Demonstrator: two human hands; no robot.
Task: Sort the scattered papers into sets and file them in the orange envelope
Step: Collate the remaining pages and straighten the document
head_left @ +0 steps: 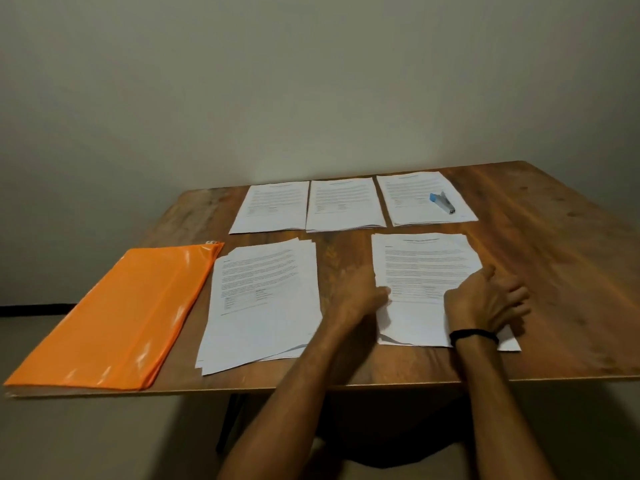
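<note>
Head view. Your left hand (360, 292) pinches the left edge of the paper stack (422, 268) in front of you, with the thumb on the top sheet. Just below the thumb the paper's edge curls up off the table (554, 271).

Your right hand (485, 299) holds the same stack at its right edge. The thumb is laid along the top sheet and the fingers are curled at the side (whether they reach under the paper cannot be told). A black wristband (472, 336) circles the right wrist.

Just to the left of your left hand lies a second stack (263, 299), its sheets loosely fanned and not squared. Left of that, close against its edge, the orange envelope (117, 313) lies flat at the table's near left corner.

Beyond both hands three neater sets lie in a row:
- the far left set (273, 206);
- the far middle set (344, 202);
- the far right set (415, 195), which lies beyond your right hand and has a blue-and-grey stapler (442, 201) resting on it.
</note>
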